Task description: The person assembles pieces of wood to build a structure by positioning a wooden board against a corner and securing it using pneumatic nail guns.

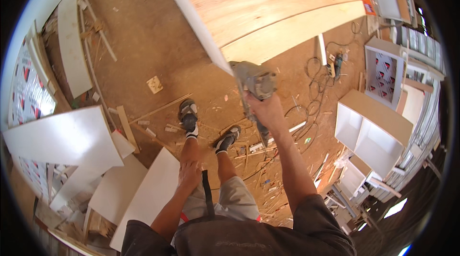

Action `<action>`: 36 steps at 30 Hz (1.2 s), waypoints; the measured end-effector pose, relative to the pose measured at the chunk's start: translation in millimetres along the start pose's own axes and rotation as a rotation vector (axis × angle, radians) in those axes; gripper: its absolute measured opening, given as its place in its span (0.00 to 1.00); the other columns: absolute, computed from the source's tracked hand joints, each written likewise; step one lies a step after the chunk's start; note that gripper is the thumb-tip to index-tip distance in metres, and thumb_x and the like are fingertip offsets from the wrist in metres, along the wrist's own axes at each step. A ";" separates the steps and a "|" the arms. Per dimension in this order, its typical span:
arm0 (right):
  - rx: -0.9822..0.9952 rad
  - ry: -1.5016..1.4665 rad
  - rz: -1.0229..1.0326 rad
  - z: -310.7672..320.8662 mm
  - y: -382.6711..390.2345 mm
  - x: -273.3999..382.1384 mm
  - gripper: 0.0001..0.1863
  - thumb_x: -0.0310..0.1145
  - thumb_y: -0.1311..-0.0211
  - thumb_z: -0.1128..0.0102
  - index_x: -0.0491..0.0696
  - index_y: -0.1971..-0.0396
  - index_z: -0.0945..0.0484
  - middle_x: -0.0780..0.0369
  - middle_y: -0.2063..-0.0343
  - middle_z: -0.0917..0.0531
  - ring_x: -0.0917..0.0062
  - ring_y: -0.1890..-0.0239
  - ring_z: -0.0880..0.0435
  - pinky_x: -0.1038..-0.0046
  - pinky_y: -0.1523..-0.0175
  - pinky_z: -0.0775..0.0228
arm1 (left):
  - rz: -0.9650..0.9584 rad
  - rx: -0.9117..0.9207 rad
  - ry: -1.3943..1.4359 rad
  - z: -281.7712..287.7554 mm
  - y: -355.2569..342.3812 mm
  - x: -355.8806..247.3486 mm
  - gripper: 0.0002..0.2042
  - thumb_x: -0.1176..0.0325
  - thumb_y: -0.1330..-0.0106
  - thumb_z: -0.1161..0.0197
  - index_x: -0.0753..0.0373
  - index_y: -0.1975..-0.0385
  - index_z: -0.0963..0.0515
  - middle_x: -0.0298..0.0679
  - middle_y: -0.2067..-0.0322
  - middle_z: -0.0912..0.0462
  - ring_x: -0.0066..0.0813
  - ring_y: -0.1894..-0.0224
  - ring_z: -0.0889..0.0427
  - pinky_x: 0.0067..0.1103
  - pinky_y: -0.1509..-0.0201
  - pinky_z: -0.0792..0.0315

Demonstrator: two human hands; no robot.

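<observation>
My right hand [267, 111] grips a grey nail gun [260, 82] by its handle, fingers wrapped round it. The gun's nose is at the near corner of a large wooden panel [273, 9] with a white edge board [194, 21] along its left side; whether it touches the board I cannot tell. My left hand [189, 173] lies flat on my left knee, holding nothing.
White boards [67, 138] lean and lie at the left. Open white cabinet boxes [369, 129] stand at the right. A green power tool [339, 64] lies among looped black cables [314, 83]. Wood scraps litter the brown floor [143, 31] round my feet.
</observation>
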State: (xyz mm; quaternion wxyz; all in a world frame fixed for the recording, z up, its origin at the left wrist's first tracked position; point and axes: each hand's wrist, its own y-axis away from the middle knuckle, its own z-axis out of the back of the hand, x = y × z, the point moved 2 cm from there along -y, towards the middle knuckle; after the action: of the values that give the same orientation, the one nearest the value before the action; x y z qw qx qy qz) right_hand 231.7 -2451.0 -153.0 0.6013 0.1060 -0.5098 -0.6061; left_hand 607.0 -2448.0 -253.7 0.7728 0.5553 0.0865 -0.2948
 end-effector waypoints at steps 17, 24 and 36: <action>-0.019 -0.120 -0.085 115.5 108.4 -153.6 0.25 0.42 0.45 0.34 0.40 0.52 0.24 0.49 0.65 0.16 0.61 0.61 0.15 0.65 0.56 0.27 | 0.214 -0.220 -0.121 93.2 23.3 -22.6 0.21 0.61 0.33 0.46 0.63 0.43 0.29 0.56 0.46 0.27 0.55 0.42 0.30 0.42 0.39 0.36; -0.091 -0.131 -0.080 228.5 92.9 -195.3 0.21 0.40 0.44 0.35 0.39 0.57 0.21 0.53 0.71 0.16 0.67 0.68 0.16 0.67 0.61 0.27 | 0.098 -0.420 -0.110 78.9 -17.7 -145.8 0.24 0.59 0.33 0.45 0.61 0.39 0.31 0.57 0.43 0.30 0.58 0.39 0.33 0.43 0.36 0.38; -0.242 -0.057 0.149 369.8 -12.3 -102.1 0.18 0.41 0.43 0.35 0.38 0.67 0.20 0.62 0.82 0.20 0.79 0.78 0.21 0.73 0.70 0.31 | -0.389 -0.718 -0.165 116.0 -260.9 -455.5 0.22 0.62 0.32 0.43 0.63 0.40 0.31 0.49 0.38 0.35 0.47 0.35 0.38 0.40 0.33 0.39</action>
State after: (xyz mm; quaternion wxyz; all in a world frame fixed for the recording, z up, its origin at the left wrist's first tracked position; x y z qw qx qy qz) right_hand -24.2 -2187.2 -42.4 0.6383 -0.0225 -0.4561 -0.6197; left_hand 71.1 -2444.3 -211.6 0.8516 0.1982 0.2251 -0.4299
